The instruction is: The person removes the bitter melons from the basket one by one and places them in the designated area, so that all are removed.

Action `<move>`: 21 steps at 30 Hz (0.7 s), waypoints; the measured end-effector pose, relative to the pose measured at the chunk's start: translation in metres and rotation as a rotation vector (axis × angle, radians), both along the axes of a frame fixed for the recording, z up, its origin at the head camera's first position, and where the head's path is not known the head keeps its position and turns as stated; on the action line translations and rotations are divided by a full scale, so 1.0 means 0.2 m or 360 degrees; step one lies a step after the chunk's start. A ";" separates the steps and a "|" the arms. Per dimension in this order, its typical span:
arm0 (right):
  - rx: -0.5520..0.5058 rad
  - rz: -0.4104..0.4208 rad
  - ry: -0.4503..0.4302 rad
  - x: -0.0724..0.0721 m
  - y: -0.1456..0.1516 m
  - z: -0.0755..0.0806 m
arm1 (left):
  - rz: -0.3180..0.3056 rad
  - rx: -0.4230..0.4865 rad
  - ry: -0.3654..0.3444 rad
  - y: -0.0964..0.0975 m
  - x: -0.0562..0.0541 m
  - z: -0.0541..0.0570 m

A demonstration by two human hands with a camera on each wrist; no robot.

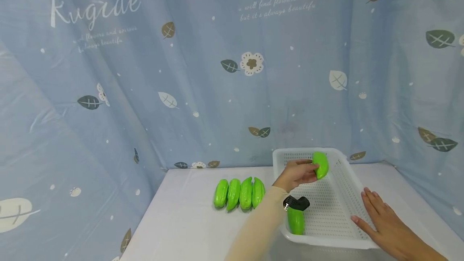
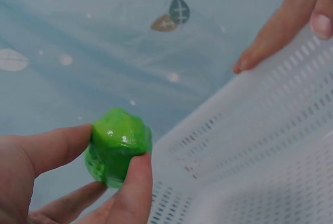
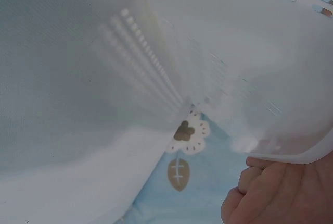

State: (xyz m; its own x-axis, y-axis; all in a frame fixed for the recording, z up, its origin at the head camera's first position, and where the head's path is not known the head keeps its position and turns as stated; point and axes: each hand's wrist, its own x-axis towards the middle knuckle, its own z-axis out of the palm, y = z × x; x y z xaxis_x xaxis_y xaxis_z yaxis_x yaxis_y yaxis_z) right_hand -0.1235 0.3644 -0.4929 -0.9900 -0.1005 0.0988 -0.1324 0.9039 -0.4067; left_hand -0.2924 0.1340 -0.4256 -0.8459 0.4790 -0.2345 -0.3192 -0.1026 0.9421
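My left hand (image 1: pixel 300 172) pinches a glossy green bitter melon (image 1: pixel 320 165) between thumb and fingers, over the far part of a white plastic basket (image 1: pixel 299 237). In the left wrist view, the end of this bitter melon (image 2: pixel 120 135) faces the camera. A second bitter melon (image 1: pixel 296 221) lies in the near left corner of the basket, partly covered by the black wrist strap. My right hand (image 1: pixel 388 224) rests at the basket's right rim with its fingers straight. Several more bitter melons (image 1: pixel 233 193) lie side by side on the table, left of the basket.
The white-covered table (image 1: pixel 181 220) extends to the left of the basket. Behind it hangs a blue curtain (image 1: pixel 203 104) with leaf and flower prints, close to the basket's far edge. The basket's walls are perforated.
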 end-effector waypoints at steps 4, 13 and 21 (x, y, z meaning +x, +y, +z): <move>0.0029 0.0003 0.0031 0.01 0.00 0.00 | -0.0013 0.0026 -0.0001 -0.07 0.01 0.03; 0.0002 0.0003 0.0001 -0.01 0.01 -0.02 | -0.0073 0.0092 0.0022 -0.22 0.03 0.07; -0.0029 0.0026 0.0011 -0.01 0.02 -0.03 | -0.0050 0.0146 0.0023 -0.34 0.04 0.08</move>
